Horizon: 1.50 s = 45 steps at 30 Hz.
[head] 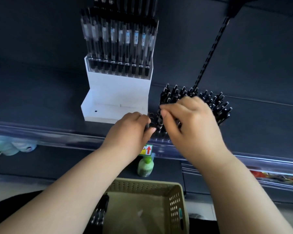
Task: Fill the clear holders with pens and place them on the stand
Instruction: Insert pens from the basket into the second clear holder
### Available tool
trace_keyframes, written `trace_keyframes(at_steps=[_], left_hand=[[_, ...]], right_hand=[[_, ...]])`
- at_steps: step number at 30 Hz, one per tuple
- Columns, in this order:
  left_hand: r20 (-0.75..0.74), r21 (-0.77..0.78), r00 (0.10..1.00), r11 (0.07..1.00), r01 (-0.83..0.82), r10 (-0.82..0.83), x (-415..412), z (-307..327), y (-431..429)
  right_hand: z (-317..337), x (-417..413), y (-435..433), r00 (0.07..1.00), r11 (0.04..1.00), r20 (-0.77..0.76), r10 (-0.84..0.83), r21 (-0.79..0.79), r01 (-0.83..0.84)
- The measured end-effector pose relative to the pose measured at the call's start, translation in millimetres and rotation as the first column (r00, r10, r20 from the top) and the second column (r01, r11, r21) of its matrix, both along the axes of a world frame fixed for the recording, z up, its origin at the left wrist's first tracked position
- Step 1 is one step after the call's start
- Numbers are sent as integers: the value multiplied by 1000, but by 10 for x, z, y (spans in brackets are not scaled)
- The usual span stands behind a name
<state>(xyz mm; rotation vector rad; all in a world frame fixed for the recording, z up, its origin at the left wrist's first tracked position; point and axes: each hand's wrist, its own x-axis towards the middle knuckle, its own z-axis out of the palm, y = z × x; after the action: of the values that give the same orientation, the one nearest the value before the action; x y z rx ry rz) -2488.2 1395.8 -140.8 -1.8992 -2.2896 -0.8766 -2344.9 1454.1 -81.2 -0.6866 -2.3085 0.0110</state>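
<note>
Presently, head view: both hands work at a clear holder (160, 132) standing at the front edge of the dark shelf (41, 102), just right of the white stand (117, 93). The right hand (191, 122) pinches a black pen (158, 122) between thumb and forefinger, judged to be seating it upright in the holder. The left hand (130, 129) has its fingers curled at the holder's left side, probably steadying it; what it clasps cannot be told. Spare pens (213, 102) stand massed behind the right hand, within easy reach. A filled holder (118, 43) occupies the stand's upper tier; no holder sits on its lower step yet. Legible marks: a red upward arrow on a tag (147, 149) below the shelf's front edge; the pen labels are too blurred to read
</note>
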Motion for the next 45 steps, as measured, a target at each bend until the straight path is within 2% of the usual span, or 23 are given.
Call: trace_keyframes(at_steps=[3, 7, 12, 16, 19, 20, 23, 25, 30, 32, 33, 35, 38, 40, 42, 45], left_hand=[[-90, -41, 995, 998, 42, -45, 12, -25, -209], [-137, -90, 987, 993, 72, -84, 87, -129, -550], [-101, -272, 993, 962, 32, -61, 180, -501, -958], [-60, -493, 998, 868, -59, 34, 193, -789, -1163], [-9, -655, 989, 746, -119, 150, 210, -1028, -1286], [19, -704, 972, 694, -153, 233, 212, -1106, -1329], [157, -806, 840, 559, -195, 519, 251, -1285, -1414], [236, -824, 746, 535, -186, 623, 285, -1334, -1422], [354, -847, 413, 475, -239, 839, 295, -1411, -1301], [387, -845, 338, 477, -243, 858, 271, -1481, -1240], [394, -841, 333, 482, -245, 857, 251, -1519, -1221], [330, -846, 384, 450, -286, 863, 206, -1583, -1173], [297, -843, 377, 426, -327, 877, 174, -1680, -1099], [331, -831, 361, 451, -326, 872, 200, -1733, -1079], [331, -828, 407, 469, -307, 851, 230, -1791, -1080], [284, -862, 458, 434, -263, 842, 216, -1867, -1056]], right_hand=[[-147, 63, -186, 996, 999, 74, 41, -39, -38], [-362, 170, -412, 988, 991, 143, 59, -132, -40], [-773, 292, -705, 970, 921, 239, 51, -386, 47], [-1071, 253, -920, 925, 834, 375, 69, -530, 153], [-1298, 185, -1091, 854, 787, 507, 118, -572, 231], [-1378, 155, -1154, 828, 772, 543, 142, -584, 250], [-1607, 92, -1316, 770, 701, 604, 205, -640, 315], [-1752, 34, -1393, 749, 647, 614, 249, -681, 343], [-2016, -116, -1411, 711, 564, 639, 295, -717, 410], [-2110, -175, -1375, 703, 536, 643, 304, -725, 432], [-2149, -201, -1364, 704, 518, 642, 303, -731, 444], [-2245, -251, -1327, 732, 462, 622, 277, -754, 467], [-2398, -300, -1285, 761, 371, 594, 259, -789, 490], [-2492, -338, -1281, 788, 281, 565, 246, -819, 499], [-2571, -373, -1287, 823, 201, 527, 212, -848, 491], [-2647, -417, -1305, 862, 104, 481, 163, -877, 470]])
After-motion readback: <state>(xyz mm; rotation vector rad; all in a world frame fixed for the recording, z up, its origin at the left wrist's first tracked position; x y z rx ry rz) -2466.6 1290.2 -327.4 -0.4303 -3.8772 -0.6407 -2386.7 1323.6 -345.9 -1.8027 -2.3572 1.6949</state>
